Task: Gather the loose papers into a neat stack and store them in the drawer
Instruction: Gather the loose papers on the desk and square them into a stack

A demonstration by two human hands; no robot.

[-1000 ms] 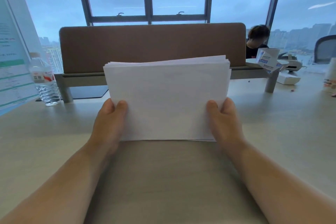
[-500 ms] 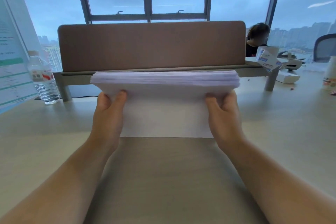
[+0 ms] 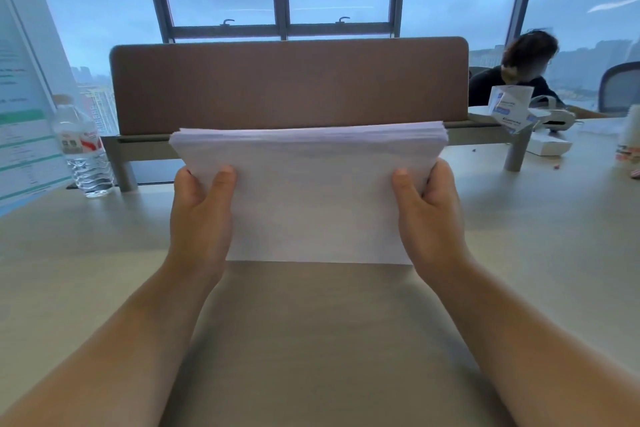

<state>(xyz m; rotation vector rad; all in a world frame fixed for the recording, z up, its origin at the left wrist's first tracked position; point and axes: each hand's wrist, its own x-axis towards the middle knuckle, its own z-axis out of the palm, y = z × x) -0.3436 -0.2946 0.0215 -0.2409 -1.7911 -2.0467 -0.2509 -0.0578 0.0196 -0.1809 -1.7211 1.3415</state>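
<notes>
A thick stack of white papers (image 3: 311, 198) stands on its long lower edge on the pale desk (image 3: 311, 340), leaning away from me so its top edge shows. My left hand (image 3: 199, 215) grips the stack's left side, thumb on the near face. My right hand (image 3: 427, 215) grips the right side the same way. The sheets' top edges lie roughly even, with a few slightly offset. No drawer is in view.
A brown divider panel (image 3: 287, 83) runs across the desk just behind the stack. A water bottle (image 3: 81, 152) stands at the left beside a printed sheet (image 3: 20, 128). At the right are a small carton (image 3: 509, 107), white boxes and a seated person (image 3: 519, 69).
The stack was upright facing me, then tipped forward and dropped lower against the desk. It now leans away slightly less, and both hands stay on its sides.
</notes>
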